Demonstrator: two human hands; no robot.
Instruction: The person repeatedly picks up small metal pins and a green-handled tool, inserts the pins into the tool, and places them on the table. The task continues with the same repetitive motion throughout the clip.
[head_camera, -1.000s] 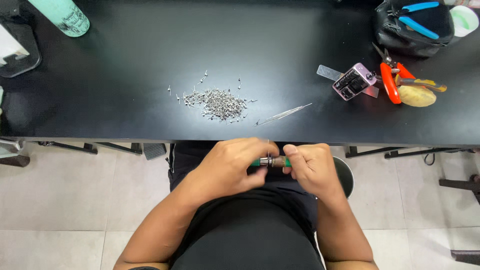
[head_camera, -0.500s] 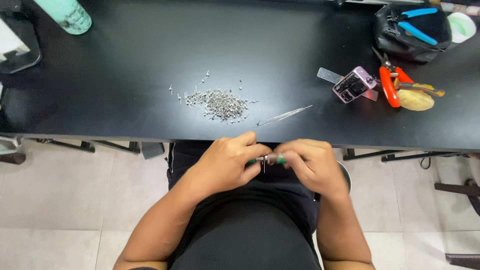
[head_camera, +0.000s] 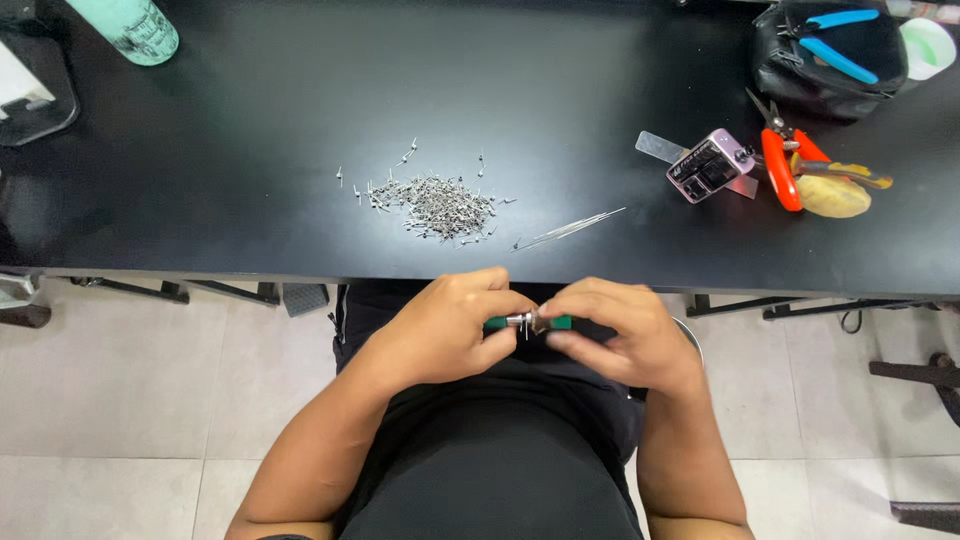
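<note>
**Two hands pinched on a small green tool, below the table edge**

The fingertips of the left hand (head_camera: 440, 335) close around a small green-handled tool (head_camera: 528, 322) with a short metal tip, thumb and forefinger pinching at its silvery middle. The right hand (head_camera: 625, 340) meets it from the other side, its fingers curled shut over the green end so that only a sliver of the handle shows. The tool lies level between the two hands, held over the lap and just short of the black table (head_camera: 250, 150); that low, close position likely steadies fine work, with the forearms drawn in toward the body.

Directly beyond the hands, near the table's front edge, lies a loose heap of tiny metal pins (head_camera: 435, 205), with a few strays scattered around it. Just to its right rests a thin bundle of wires (head_camera: 570, 230), angled. Both sit within easy reach of either hand.

Farther right are a small lilac device (head_camera: 708, 166), orange-handled cutters (head_camera: 785, 165) and a yellowish lump (head_camera: 832, 195), touching or overlapping. A black pouch (head_camera: 815, 75) with blue-handled tools stands in the far right corner, and a pale green bottle (head_camera: 135, 25) in the far left.
</note>
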